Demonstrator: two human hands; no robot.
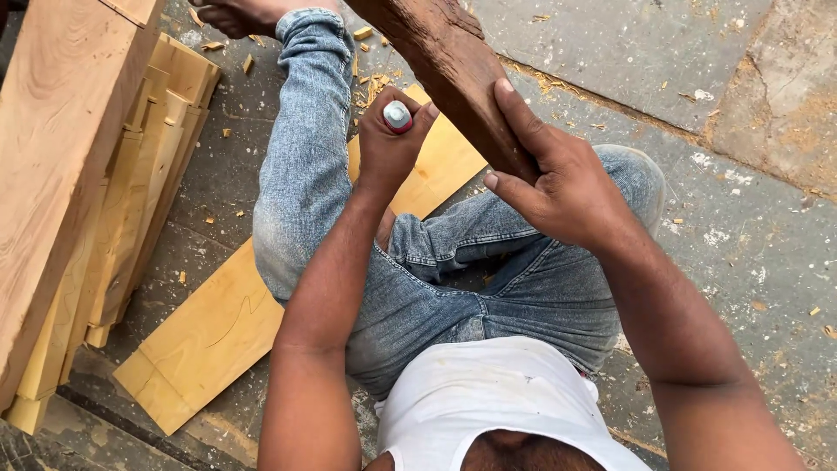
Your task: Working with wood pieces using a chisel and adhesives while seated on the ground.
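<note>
The person sits on a stone floor (pixel 741 253) in blue jeans (pixel 488 288) and a white vest (pixel 488 401), seen from above. A dark reddish-brown block of wood (pixel 453 65) runs from the top centre of the frame down to the middle, resting over the knee on the right side of the picture.

The right hand (pixel 558 179) clasps the lower end of this block: its fingers lie stretched along the right face, the thumb (pixel 510 187) hooks under the near edge, and the palm presses against the wood. The left hand (pixel 388 144) sits just beside the block's left face, closed in a fist around a small tool with a white and red cap (pixel 398 115). Only the cap end shows, so it may be a marker or a small handle; its working tip is hidden behind the fingers.

Beneath the legs lies a long pale yellow plank (pixel 205 336), slanting from the lower left toward the centre. At the far left, a thick light-brown beam (pixel 52 166) leans over a stack of cut pale timber pieces (pixel 144 192). Wood chips (pixel 370 83) are scattered over the floor near the top centre, beside a bare foot (pixel 240 16).
</note>
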